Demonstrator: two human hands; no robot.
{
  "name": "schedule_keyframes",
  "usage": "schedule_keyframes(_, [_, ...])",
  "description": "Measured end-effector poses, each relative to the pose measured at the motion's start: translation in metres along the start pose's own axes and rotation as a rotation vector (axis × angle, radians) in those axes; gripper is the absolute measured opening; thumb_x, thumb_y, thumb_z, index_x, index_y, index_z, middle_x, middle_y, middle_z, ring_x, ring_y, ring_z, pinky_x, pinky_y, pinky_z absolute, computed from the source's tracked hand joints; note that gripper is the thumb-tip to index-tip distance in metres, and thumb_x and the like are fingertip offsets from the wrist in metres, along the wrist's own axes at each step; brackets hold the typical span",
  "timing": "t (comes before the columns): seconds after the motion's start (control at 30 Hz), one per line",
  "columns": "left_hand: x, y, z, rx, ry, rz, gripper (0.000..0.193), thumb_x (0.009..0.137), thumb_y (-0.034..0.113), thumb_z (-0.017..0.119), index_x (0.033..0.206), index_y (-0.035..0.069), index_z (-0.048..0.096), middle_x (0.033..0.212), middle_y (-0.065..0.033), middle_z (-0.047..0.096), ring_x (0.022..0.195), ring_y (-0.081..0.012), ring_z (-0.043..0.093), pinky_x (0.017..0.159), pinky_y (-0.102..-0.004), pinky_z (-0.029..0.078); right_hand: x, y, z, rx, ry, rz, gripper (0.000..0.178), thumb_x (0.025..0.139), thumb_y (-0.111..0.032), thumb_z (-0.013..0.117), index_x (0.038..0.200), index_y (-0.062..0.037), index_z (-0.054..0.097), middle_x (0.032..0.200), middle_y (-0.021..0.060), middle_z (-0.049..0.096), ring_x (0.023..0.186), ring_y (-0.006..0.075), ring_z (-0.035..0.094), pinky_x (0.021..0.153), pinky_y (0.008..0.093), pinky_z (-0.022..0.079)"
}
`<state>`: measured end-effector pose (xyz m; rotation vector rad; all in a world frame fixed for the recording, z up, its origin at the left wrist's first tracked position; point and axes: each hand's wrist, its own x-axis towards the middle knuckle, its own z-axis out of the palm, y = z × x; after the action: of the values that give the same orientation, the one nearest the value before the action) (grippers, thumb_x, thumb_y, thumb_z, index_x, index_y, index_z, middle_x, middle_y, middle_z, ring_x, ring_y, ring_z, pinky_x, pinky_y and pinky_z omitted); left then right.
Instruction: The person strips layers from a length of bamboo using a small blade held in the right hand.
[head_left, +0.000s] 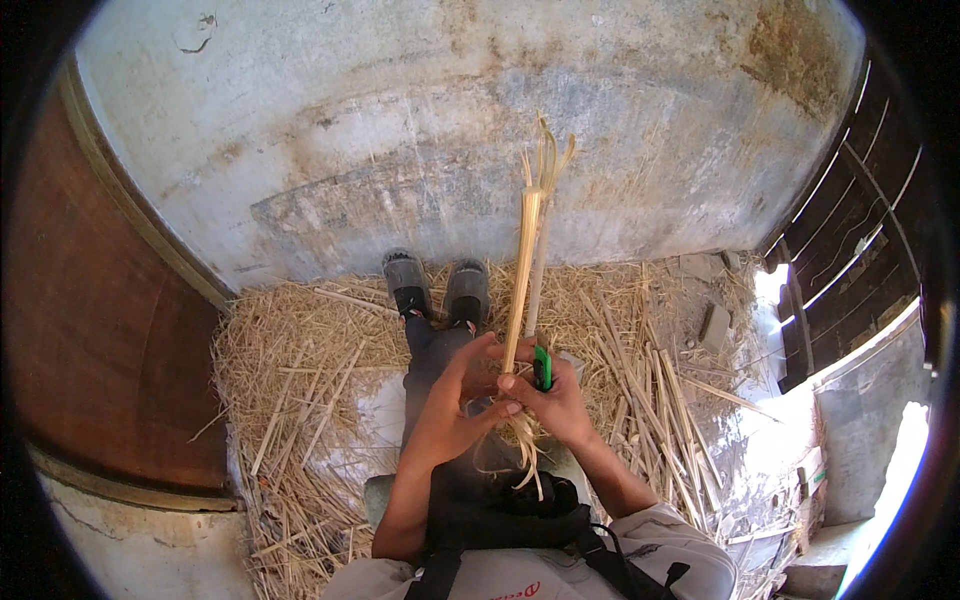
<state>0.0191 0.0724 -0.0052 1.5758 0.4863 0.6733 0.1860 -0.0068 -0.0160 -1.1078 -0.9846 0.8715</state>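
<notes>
1. In the head view, a pale shirt (690,560) and black bag (470,525) lay nearest the camera.
2. The left hand (445,408), partly curled, gripped the lower part of a straw-coloured bundle (522,270).
3. The right hand (562,405) pinched it there too, a green object (542,368) against its fingers.
4. The bundle pointed toward the wall (400,120), above loose straw (290,330).

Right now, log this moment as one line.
left hand: on pale strip bundle | right hand: same bundle, plus green object | bundle: lower end frayed | below: straw, loose sticks
</notes>
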Motion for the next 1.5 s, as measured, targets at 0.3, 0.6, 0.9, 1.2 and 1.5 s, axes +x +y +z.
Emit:
schedule_keyframes(0.3, [-0.002, 0.014, -0.005, 0.046, -0.024, 0.027, 0.077, 0.092, -0.002, 0.082, 0.159, 0.007, 0.047, 0.131, -0.0114, 0.072, 0.116, -0.02, 0.073, 0.102, -0.0379, 0.059, 0.009, -0.007, -0.024, -0.385, -0.035, -0.183, 0.039, 0.095, -0.016, 0.082, 0.131, -0.0038, 0.073, 0.1, 0.0004, 0.064, 0.073, 0.0064, 0.048, 0.063, 0.0247, 0.038])
schedule_keyframes(0.6, [-0.005, 0.009, -0.02, 0.092, -0.269, 0.051, 0.064, 0.095, 0.001, 0.079, 0.153, 0.001, 0.053, 0.13, -0.0101, 0.069, 0.116, -0.0187, 0.07, 0.103, -0.0366, 0.056, 0.02, -0.028, -0.036, -0.043, 0.022, -0.095, 0.028, 0.099, -0.015, 0.078, 0.121, 0.0002, 0.071, 0.103, 0.0019, 0.074, 0.089, 0.0088, 0.068, 0.078, 0.0262, 0.055])
schedule_keyframes(0.9, [0.014, -0.002, -0.015, -0.451, -0.458, -0.098, 0.069, 0.102, 0.027, 0.076, 0.159, 0.006, 0.043, 0.11, -0.0041, 0.064, 0.095, -0.0143, 0.062, 0.087, -0.0331, 0.053, 0.006, -0.021, -0.02, 0.11, -0.06, -0.082, 0.018, 0.1, -0.009, 0.076, 0.114, -0.0007, 0.068, 0.092, 0.0065, 0.075, 0.076, 0.0125, 0.071, 0.071, 0.0272, 0.058])
schedule_keyframes(1.2, [-0.003, 0.02, 0.012, -0.239, -0.302, -0.165, 0.038, 0.092, 0.006, 0.079, 0.115, 0.011, 0.049, 0.094, 0.0047, 0.046, 0.083, -0.006, 0.045, 0.07, -0.0226, 0.039, 0.012, -0.05, -0.039, -0.359, 0.039, -0.261, 0.034, 0.093, -0.02, 0.083, 0.114, -0.0007, 0.066, 0.104, 0.0121, 0.071, 0.094, 0.0233, 0.07, 0.083, 0.0404, 0.055])
schedule_keyframes(1.5, [-0.007, 0.034, 0.017, -0.125, -0.134, -0.166, 0.059, 0.086, 0.016, 0.093, 0.128, 0.006, 0.052, 0.091, 0.0049, 0.044, 0.081, -0.0057, 0.042, 0.065, -0.022, 0.036, 0.004, -0.049, -0.045, -0.872, -0.094, -0.655, 0.04, 0.085, -0.033, 0.088, 0.113, -0.0078, 0.074, 0.086, 0.0062, 0.067, 0.071, 0.0276, 0.07, 0.062, 0.0372, 0.057])
